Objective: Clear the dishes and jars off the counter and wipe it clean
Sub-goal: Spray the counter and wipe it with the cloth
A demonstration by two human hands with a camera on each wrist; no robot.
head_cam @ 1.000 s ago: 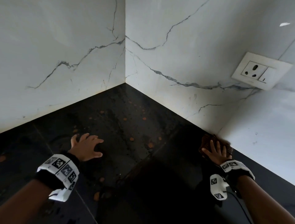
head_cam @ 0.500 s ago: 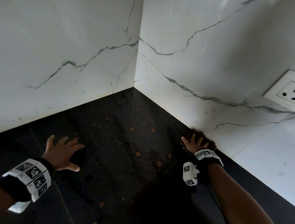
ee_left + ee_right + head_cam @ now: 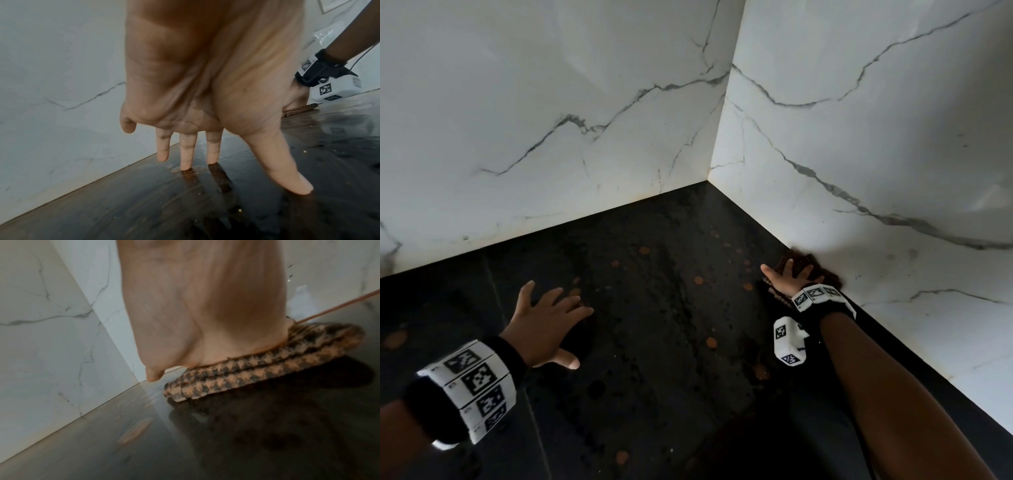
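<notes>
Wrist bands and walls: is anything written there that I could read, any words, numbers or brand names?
No readable text in any view.
Left wrist band: black-and-white square code patterns only, no letters.
Right wrist band and its white box: the same patterns.
Marble walls: grey veins only.

A brown-and-black checked cloth (image 3: 261, 363), folded into flat layers, is lying on the wet, glossy black counter (image 3: 654, 342) against the right marble wall, while orange-brown spots (image 3: 698, 280) are dotting the counter toward the corner.
</notes>
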